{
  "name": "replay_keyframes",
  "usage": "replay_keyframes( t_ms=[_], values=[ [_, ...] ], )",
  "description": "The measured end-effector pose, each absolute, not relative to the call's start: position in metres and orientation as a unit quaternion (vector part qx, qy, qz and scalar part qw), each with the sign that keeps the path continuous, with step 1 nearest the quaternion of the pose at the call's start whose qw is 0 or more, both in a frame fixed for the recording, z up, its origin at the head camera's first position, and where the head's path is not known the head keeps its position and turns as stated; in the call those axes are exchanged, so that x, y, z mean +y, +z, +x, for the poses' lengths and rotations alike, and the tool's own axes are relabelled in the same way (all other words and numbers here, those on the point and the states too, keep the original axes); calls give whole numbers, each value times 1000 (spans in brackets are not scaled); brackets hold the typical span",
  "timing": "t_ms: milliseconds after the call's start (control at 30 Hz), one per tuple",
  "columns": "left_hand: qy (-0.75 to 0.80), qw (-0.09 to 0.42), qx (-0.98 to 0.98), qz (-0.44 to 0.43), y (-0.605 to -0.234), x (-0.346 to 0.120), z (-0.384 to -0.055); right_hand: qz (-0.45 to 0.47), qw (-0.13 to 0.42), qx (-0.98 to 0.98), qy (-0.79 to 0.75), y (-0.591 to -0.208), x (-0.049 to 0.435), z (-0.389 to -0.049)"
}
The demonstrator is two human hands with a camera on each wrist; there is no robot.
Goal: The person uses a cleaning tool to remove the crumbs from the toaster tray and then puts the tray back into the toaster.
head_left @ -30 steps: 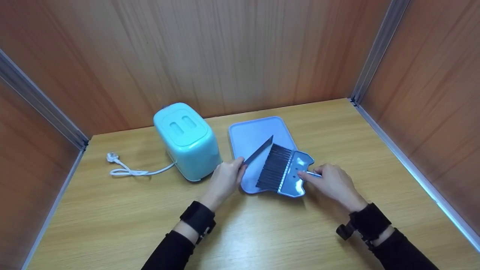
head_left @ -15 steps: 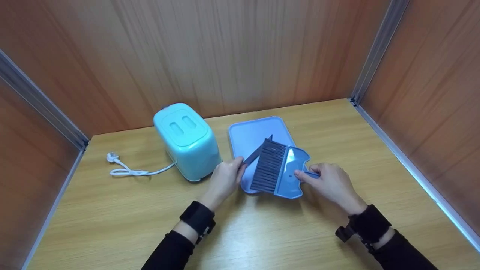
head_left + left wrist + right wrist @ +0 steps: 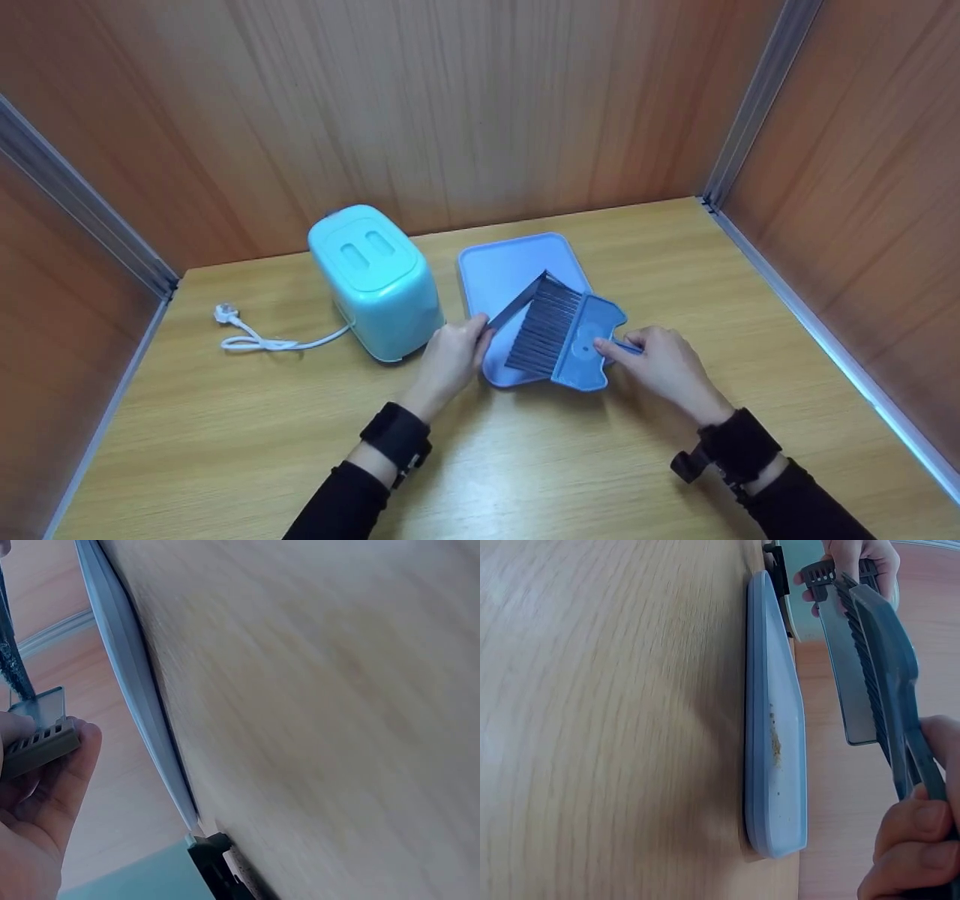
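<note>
My left hand pinches the slotted end of a thin metal crumb tray, tilted above the lilac-blue plastic tray. In the left wrist view, thumb and fingers clamp that slotted dark edge. My right hand grips the handle of a blue brush, thumb along its head. The wide dark bristles lie against or very close to the crumb tray's face. Brown crumbs lie on the plastic tray in the right wrist view.
A turquoise toaster with its lid on stands left of the plastic tray. Its white cord and plug lie on the wooden table. Wooden panels border the table at the back and sides.
The brush swung left across the crumb tray, its head tilting, then came back slightly right and up. My left hand and the crumb tray have stayed almost still.
</note>
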State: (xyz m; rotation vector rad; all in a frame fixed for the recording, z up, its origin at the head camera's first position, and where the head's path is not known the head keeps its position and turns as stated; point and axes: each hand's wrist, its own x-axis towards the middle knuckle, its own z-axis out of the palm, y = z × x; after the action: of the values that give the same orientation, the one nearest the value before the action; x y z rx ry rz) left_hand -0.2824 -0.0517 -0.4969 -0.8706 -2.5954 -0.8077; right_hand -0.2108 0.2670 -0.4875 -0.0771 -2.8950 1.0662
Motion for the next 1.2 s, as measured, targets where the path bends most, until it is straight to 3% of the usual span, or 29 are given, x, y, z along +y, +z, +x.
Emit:
replay_keyframes(
  t_ms=[233, 1200],
  values=[
    [-271, 164, -897, -310, -500, -52, -281, -18, 35, -934, 355, -487, 266, -208],
    [-275, 163, -895, -310, -503, -53, -282, -21, 28, -938, 344, -489, 260, -201]
  ],
)
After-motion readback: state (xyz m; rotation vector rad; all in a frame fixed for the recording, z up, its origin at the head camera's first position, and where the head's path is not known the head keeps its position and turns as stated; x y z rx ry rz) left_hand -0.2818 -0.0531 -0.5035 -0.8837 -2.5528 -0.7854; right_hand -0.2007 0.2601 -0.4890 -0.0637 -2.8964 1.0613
